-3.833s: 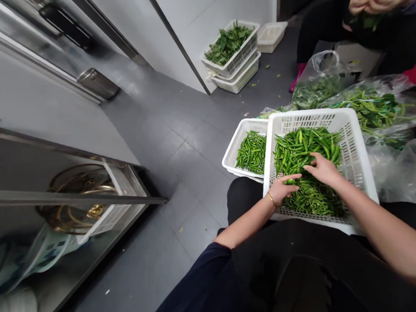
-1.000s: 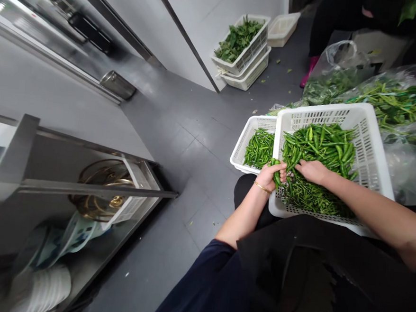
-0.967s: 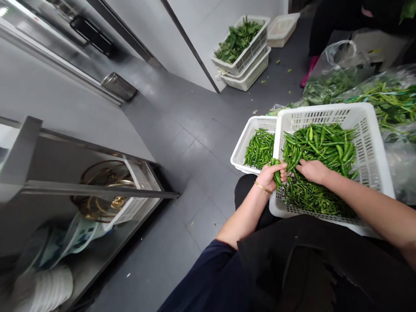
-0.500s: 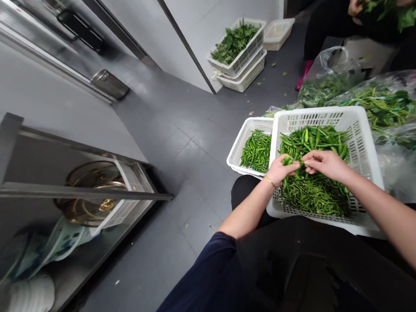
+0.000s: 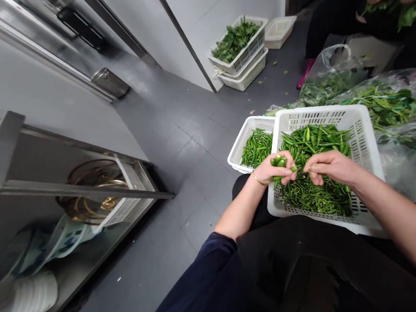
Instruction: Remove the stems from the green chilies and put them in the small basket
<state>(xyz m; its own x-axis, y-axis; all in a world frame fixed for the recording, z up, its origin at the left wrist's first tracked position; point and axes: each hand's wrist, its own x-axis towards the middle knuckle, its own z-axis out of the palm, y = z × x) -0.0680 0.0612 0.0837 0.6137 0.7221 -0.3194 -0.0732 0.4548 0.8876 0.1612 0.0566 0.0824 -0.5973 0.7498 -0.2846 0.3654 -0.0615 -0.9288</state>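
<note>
My left hand [image 5: 277, 167] is closed around several green chillies [image 5: 281, 161], their blunt ends showing above the fingers. Close beside it, the fingertips of my right hand [image 5: 326, 166] are pinched together; whatever they grip is too small to name. Both hands hover over a white slotted basket [image 5: 371, 143] on my lap. Whole green chillies [image 5: 316, 135] fill its far part. Thin, short green pieces that look like stems [image 5: 315, 199] lie in its near part. More green chillies [image 5: 256, 147] lie in a second white basket [image 5: 234, 150] at the left.
Clear plastic bags of leafy greens [image 5: 385, 106] lie beyond my basket. Stacked white baskets [image 5: 251, 47] with leaves stand by the wall. A co-worker's hands hold greens at the top right. A metal shelf [image 5: 84, 192] with dishes stands at the left.
My left hand has moved slightly left and turned, so the chillies in it show. My right hand has come a little apart from it, fingers still pinched.
</note>
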